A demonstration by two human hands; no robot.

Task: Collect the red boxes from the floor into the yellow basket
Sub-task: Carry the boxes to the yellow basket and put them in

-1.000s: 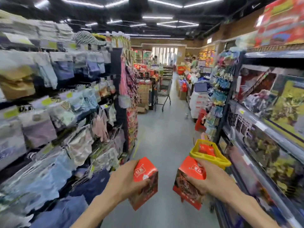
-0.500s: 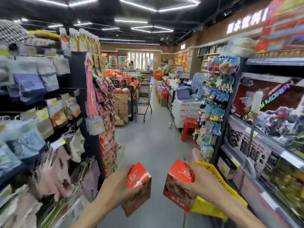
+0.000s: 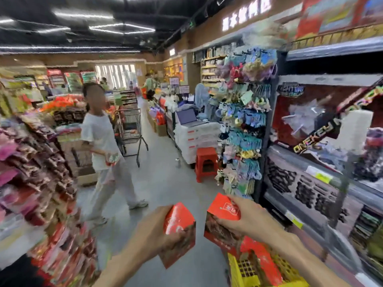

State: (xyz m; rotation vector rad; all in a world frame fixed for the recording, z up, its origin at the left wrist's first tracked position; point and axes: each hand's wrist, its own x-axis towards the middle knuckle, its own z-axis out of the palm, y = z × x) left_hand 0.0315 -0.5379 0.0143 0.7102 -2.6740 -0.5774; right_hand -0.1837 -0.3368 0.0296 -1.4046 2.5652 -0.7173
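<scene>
My left hand [image 3: 154,233] grips a red box [image 3: 179,233] with a gabled top, held above the aisle floor at lower centre. My right hand [image 3: 246,219] grips a second red box [image 3: 222,220] just to its right, the two boxes a small gap apart. Directly below my right forearm stands the yellow basket [image 3: 240,272] on the floor by the right-hand shelving, with at least one red box [image 3: 262,259] lying inside it. The right-hand box hangs over the basket's near-left rim.
A person in white [image 3: 103,154] walks across the aisle ahead left. A shopping cart [image 3: 130,131] stands behind them, a red stool [image 3: 206,162] at centre right. Snack racks [image 3: 41,183] line the left, a hair-accessory rack [image 3: 242,129] and chiller shelves [image 3: 323,162] the right.
The view has moved forward and turned right along the aisle. The basket now lies below my right hand, nearer the frame bottom. A person in white has come into view. Both hands still hold their boxes.
</scene>
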